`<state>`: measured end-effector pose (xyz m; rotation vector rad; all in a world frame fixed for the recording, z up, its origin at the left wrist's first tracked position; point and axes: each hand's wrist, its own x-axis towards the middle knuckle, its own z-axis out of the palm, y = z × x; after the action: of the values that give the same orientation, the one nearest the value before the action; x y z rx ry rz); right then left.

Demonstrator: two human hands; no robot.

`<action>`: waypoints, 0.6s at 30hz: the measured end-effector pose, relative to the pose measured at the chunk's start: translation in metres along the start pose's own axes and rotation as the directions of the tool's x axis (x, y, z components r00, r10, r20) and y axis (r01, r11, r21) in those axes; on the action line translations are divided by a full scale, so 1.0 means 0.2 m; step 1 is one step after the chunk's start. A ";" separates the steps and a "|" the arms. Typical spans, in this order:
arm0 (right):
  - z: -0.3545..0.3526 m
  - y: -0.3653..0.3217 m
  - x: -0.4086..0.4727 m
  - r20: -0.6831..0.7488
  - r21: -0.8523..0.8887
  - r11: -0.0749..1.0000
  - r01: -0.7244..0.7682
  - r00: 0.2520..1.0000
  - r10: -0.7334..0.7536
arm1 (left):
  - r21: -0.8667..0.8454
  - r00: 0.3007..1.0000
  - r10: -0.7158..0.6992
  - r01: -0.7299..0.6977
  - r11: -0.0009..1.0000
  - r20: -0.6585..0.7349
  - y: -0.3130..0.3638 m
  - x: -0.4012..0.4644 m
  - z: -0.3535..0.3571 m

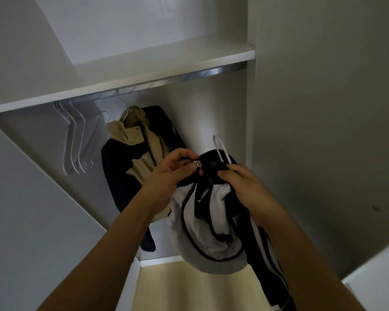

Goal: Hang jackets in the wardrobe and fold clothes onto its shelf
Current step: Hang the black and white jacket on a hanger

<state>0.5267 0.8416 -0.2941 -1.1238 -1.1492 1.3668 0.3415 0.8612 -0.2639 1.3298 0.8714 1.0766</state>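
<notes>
Fingers (189,163) of the left hand (171,173) are pinched on the small metal zipper pull (198,163) at the collar of a navy-and-white jacket (209,230). Fingers of the right hand (245,185) are curled around the opposite collar edge, just below the white hanger hook (220,149) that rises out of the neck opening. The jacket is held up in front of the open wardrobe, apart from the rail; its white lining is turned outward and bunched, and a dark striped sleeve trails down to the right (lower end out of view).

Behind the left hand, a tan-and-navy jacket (135,158) is hung on a wire hanger from the metal rail (189,76). Further left on the same rail, several bare clear hangers (76,140) are clustered together. A white shelf (144,70) is fixed directly above the rail. Pale yellow floor (184,288) is seen below the wardrobe base.
</notes>
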 end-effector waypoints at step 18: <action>0.02 0.04 0.05 0.124 -0.025 0.999 0.021 0.992 -0.018 | 0.279 0.998 -0.013 0.027 0.960 -0.053 0.05 -0.02 0.02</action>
<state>0.5202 0.8504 -0.3021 -1.0551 -1.2671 1.4265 0.3437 0.8560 -0.2538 1.5282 1.1044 1.0010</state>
